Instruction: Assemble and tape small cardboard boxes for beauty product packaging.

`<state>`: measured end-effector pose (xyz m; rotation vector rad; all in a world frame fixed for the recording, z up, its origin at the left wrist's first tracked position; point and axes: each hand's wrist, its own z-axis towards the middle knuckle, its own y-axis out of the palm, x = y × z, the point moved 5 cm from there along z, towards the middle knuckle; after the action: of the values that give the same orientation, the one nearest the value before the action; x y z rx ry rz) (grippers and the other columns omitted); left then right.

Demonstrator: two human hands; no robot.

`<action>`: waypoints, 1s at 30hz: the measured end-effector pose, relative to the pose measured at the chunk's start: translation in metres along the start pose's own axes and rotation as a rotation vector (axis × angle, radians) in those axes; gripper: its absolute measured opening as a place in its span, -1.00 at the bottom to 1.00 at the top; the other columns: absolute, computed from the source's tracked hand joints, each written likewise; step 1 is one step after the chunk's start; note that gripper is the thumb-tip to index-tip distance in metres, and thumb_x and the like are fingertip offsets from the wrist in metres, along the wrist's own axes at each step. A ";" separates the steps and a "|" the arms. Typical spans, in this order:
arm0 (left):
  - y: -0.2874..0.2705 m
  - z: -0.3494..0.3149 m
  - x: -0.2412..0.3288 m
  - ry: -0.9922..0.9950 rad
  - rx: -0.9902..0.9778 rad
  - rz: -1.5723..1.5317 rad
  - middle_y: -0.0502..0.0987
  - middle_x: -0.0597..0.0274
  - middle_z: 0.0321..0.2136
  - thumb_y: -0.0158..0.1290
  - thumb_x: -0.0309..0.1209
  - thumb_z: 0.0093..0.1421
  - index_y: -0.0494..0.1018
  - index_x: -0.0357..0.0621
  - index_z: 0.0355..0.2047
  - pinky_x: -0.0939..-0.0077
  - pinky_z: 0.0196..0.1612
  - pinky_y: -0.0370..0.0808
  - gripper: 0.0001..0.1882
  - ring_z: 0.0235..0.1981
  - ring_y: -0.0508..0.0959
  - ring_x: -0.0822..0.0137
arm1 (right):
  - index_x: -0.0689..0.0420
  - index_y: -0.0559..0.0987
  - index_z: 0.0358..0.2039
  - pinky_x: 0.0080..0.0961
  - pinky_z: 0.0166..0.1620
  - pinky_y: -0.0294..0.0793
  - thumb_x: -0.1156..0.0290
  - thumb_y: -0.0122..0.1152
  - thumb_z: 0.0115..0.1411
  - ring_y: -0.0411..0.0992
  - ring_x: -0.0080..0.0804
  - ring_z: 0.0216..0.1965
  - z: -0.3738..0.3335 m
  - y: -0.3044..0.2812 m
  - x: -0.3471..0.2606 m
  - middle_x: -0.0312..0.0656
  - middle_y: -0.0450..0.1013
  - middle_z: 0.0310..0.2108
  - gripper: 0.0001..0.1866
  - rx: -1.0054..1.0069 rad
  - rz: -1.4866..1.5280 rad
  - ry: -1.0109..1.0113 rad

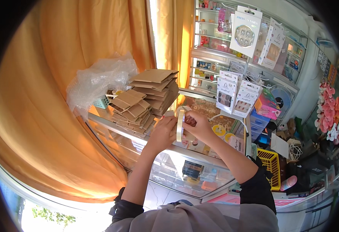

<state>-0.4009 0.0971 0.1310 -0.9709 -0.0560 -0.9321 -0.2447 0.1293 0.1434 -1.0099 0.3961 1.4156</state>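
Observation:
A roll of clear, yellowish tape stands edge-on between my hands, above the glass counter. My left hand is closed against its left side, its fingers partly hidden by the roll. My right hand pinches at the roll from the right with curled fingers. Just left of my hands, flat folded brown cardboard boxes lie in a loose pile. A taller stack of brown cardboard rises behind that pile.
Crumpled bubble wrap and a pale green basket sit at the far left of the glass counter. Boxed press-on nails hang from a rack at right. A yellow basket stands at right. Orange curtains hang close on the left.

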 end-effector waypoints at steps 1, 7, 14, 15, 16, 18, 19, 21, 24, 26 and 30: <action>0.000 0.000 0.001 0.005 -0.014 0.013 0.45 -0.03 0.00 0.10 -0.36 0.06 0.40 -0.28 0.05 0.19 0.17 0.35 -0.48 0.06 0.43 -0.06 | 0.23 0.55 -0.37 -0.62 -0.43 0.47 0.40 0.41 0.10 0.47 -0.62 -0.55 0.000 0.000 -0.001 -0.26 0.52 -0.55 -0.78 -0.004 -0.017 0.007; -0.003 -0.002 -0.001 0.021 -0.078 0.000 0.39 -0.11 0.07 0.01 -0.46 0.01 0.33 -0.33 0.13 0.18 0.20 0.31 -0.40 0.11 0.37 -0.08 | 0.23 0.55 -0.38 -0.64 -0.43 0.47 0.37 0.42 0.11 0.48 -0.63 -0.55 0.002 0.001 0.000 -0.26 0.52 -0.55 -0.77 0.004 -0.048 0.019; 0.001 -0.002 -0.003 0.039 -0.040 -0.033 0.38 -0.12 0.07 -0.04 -0.49 0.00 0.32 -0.36 0.12 0.16 0.21 0.30 -0.40 0.10 0.37 -0.11 | 0.22 0.54 -0.36 -0.65 -0.43 0.46 0.36 0.42 0.11 0.46 -0.65 -0.55 0.002 0.000 0.004 -0.27 0.51 -0.55 -0.75 0.009 -0.037 -0.002; 0.001 -0.001 -0.003 0.044 -0.034 -0.036 0.39 -0.12 0.06 -0.04 -0.49 0.00 0.33 -0.35 0.11 0.16 0.21 0.30 -0.41 0.10 0.37 -0.11 | 0.22 0.54 -0.36 -0.65 -0.43 0.46 0.36 0.42 0.11 0.46 -0.65 -0.55 0.002 -0.001 0.004 -0.27 0.51 -0.55 -0.75 0.009 -0.038 -0.003; 0.001 -0.002 -0.003 0.048 -0.028 -0.039 0.39 -0.12 0.06 -0.04 -0.49 0.00 0.33 -0.35 0.11 0.17 0.21 0.30 -0.42 0.10 0.37 -0.11 | 0.22 0.53 -0.35 -0.65 -0.44 0.46 0.36 0.42 0.11 0.46 -0.65 -0.55 0.001 0.000 0.002 -0.27 0.51 -0.55 -0.75 0.000 -0.019 -0.024; 0.001 -0.003 -0.004 0.051 -0.030 -0.034 0.39 -0.11 0.06 -0.03 -0.49 0.00 0.34 -0.34 0.10 0.17 0.20 0.31 -0.42 0.10 0.37 -0.10 | 0.22 0.53 -0.34 -0.65 -0.44 0.46 0.36 0.43 0.10 0.46 -0.65 -0.55 0.000 0.000 -0.002 -0.28 0.51 -0.55 -0.74 -0.008 0.001 -0.044; 0.000 -0.002 -0.003 0.056 -0.032 -0.030 0.39 -0.11 0.06 -0.03 -0.49 0.00 0.35 -0.34 0.09 0.18 0.20 0.32 -0.43 0.10 0.38 -0.10 | 0.22 0.53 -0.34 -0.65 -0.43 0.46 0.36 0.43 0.10 0.46 -0.65 -0.54 0.000 0.000 -0.005 -0.28 0.52 -0.55 -0.74 -0.024 -0.005 -0.050; -0.002 -0.002 -0.002 0.053 -0.040 -0.038 0.40 -0.09 0.06 -0.03 -0.49 0.01 0.35 -0.33 0.09 0.19 0.20 0.32 -0.44 0.10 0.38 -0.09 | 0.22 0.53 -0.33 -0.64 -0.43 0.46 0.36 0.43 0.10 0.46 -0.66 -0.54 0.001 0.000 -0.004 -0.27 0.52 -0.54 -0.74 -0.039 -0.011 -0.054; 0.000 -0.001 -0.003 0.053 -0.054 -0.047 0.40 -0.07 0.06 -0.03 -0.47 0.02 0.37 -0.32 0.08 0.20 0.19 0.33 -0.46 0.10 0.38 -0.07 | 0.23 0.55 -0.33 -0.64 -0.41 0.47 0.37 0.43 0.09 0.46 -0.66 -0.52 0.001 -0.002 0.004 -0.27 0.54 -0.51 -0.74 -0.018 -0.035 0.016; -0.001 -0.002 -0.003 0.050 -0.058 -0.041 0.40 -0.05 0.06 -0.02 -0.46 0.03 0.38 -0.32 0.07 0.20 0.19 0.33 -0.47 0.10 0.38 -0.06 | 0.23 0.56 -0.32 -0.64 -0.40 0.47 0.40 0.42 0.09 0.46 -0.65 -0.52 0.003 -0.002 0.002 -0.27 0.55 -0.49 -0.76 -0.002 -0.077 0.073; -0.003 -0.003 -0.002 0.058 -0.035 -0.014 0.41 -0.02 0.05 0.07 -0.41 0.04 0.39 -0.30 0.07 0.21 0.19 0.33 -0.47 0.11 0.38 -0.03 | 0.24 0.57 -0.32 -0.64 -0.41 0.47 0.42 0.41 0.08 0.46 -0.64 -0.54 0.006 -0.002 0.003 -0.27 0.55 -0.48 -0.78 0.082 -0.100 0.022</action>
<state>-0.4059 0.0952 0.1303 -0.9760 0.0027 -0.9768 -0.2446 0.1357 0.1450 -0.9666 0.4109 1.2892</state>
